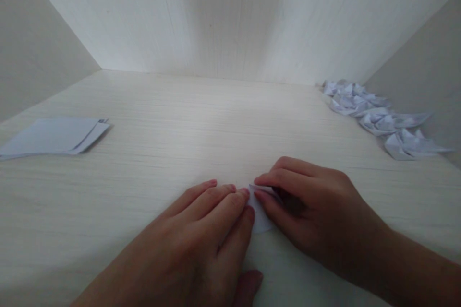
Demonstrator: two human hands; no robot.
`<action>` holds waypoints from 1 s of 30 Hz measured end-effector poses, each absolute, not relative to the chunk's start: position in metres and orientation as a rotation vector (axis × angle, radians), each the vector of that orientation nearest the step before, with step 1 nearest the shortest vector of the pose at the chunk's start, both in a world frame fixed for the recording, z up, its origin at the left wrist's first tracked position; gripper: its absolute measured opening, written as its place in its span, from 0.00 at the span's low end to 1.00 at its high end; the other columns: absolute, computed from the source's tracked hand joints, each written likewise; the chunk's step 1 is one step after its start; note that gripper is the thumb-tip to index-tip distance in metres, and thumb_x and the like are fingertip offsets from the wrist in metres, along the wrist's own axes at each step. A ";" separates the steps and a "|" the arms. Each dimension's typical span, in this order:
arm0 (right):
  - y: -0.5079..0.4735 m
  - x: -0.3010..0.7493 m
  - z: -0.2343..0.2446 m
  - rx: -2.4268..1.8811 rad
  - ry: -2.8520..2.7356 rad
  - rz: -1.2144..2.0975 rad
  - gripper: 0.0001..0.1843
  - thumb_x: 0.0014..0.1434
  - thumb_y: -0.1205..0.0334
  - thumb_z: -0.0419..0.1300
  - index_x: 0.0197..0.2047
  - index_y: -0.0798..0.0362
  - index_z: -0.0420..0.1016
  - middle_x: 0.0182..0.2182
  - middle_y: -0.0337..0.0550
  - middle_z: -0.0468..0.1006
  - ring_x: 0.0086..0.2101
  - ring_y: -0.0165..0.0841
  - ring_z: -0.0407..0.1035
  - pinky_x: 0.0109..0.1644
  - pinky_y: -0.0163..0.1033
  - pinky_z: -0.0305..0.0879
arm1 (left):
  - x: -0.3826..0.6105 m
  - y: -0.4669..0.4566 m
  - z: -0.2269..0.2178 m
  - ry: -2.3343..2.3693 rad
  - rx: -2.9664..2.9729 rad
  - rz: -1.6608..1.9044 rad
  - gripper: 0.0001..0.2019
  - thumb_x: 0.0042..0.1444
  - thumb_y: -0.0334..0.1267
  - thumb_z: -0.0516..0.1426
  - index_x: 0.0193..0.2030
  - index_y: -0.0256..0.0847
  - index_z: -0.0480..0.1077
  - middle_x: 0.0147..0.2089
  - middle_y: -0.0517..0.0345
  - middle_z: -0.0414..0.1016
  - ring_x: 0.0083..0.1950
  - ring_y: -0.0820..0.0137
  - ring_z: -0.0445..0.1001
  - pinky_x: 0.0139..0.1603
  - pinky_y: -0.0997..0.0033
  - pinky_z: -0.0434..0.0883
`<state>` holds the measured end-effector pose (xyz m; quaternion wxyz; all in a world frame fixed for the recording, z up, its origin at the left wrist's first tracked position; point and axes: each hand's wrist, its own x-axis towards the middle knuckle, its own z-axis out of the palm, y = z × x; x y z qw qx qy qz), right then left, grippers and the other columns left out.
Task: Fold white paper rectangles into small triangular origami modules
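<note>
A small piece of folded white paper (260, 218) lies on the pale tabletop between my hands, near the front. Over its left part rests my left hand (205, 230), fingers stretched out and lying flat, the fingertips at the paper's edge. My right hand (309, 206) pinches a raised flap of the same paper between thumb and index finger. Much of the paper is hidden beneath the fingers, so its full shape does not show.
A stack of white paper sheets (50, 135) lies at the left. Several folded white paper pieces (382, 120) stand in a row along the right wall. Pale boards wall in the tabletop (173, 120) at the back and both sides.
</note>
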<state>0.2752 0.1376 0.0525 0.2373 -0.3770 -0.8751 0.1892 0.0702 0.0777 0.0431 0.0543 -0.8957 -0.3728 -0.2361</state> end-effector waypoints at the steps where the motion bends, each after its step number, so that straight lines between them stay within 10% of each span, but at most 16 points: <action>1: 0.137 0.272 0.053 -1.081 -2.385 0.525 0.09 0.61 0.70 0.62 0.31 0.54 0.82 0.27 0.40 0.77 0.27 0.30 0.70 0.30 0.36 0.64 | 0.071 0.078 0.042 -1.123 -2.711 -0.736 0.16 0.68 0.34 0.49 0.51 0.31 0.76 0.47 0.45 0.83 0.50 0.59 0.82 0.58 0.59 0.79; 16: 0.131 0.277 0.050 -0.892 -2.544 0.172 0.12 0.64 0.71 0.59 0.31 0.54 0.80 0.28 0.44 0.77 0.28 0.35 0.68 0.32 0.40 0.64 | 0.070 0.075 0.041 -1.163 -2.704 -0.767 0.15 0.67 0.35 0.50 0.50 0.32 0.76 0.47 0.46 0.83 0.49 0.59 0.82 0.54 0.59 0.80; 30: 0.146 0.291 0.054 -0.677 -2.397 0.839 0.09 0.60 0.75 0.64 0.38 0.54 0.85 0.38 0.43 0.81 0.32 0.25 0.76 0.32 0.27 0.71 | 0.069 0.074 0.044 -1.171 -2.723 -0.769 0.14 0.67 0.33 0.50 0.48 0.34 0.76 0.48 0.48 0.83 0.50 0.61 0.82 0.58 0.60 0.79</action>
